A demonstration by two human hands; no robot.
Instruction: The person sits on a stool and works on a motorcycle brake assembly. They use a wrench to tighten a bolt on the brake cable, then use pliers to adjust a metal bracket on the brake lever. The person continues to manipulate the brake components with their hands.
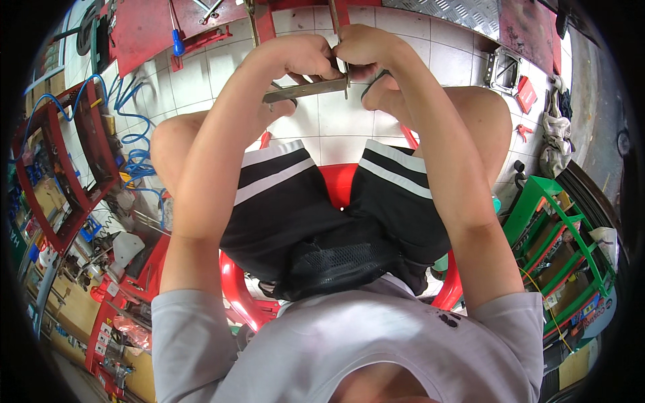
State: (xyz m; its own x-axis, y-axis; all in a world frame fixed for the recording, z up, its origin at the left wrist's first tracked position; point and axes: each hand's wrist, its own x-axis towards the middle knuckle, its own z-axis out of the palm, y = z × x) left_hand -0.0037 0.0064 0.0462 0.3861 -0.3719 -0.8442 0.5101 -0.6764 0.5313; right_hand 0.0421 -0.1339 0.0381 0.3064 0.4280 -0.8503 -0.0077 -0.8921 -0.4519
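Both my arms reach forward between my knees, and my hands meet at a metal frame at the far middle. My left hand (308, 56) is closed, its fingers curled down just above a flat metal bar (306, 90). Right beside it, my right hand (369, 48) is closed too, with its thumb side against the left fingers. A thin upright metal piece (347, 86) crosses the bar's right end, below the right hand. What the fingers grip is hidden by the hands themselves.
Ahead stands a red work platform (141, 33) with a blue-handled screwdriver (177, 43) and wrenches on it. A blue coiled hose (138, 164) hangs left, near a red rack (67, 161). Right are a red box (527, 94) and a green rack (531, 201). I sit on a red stool (236, 289).
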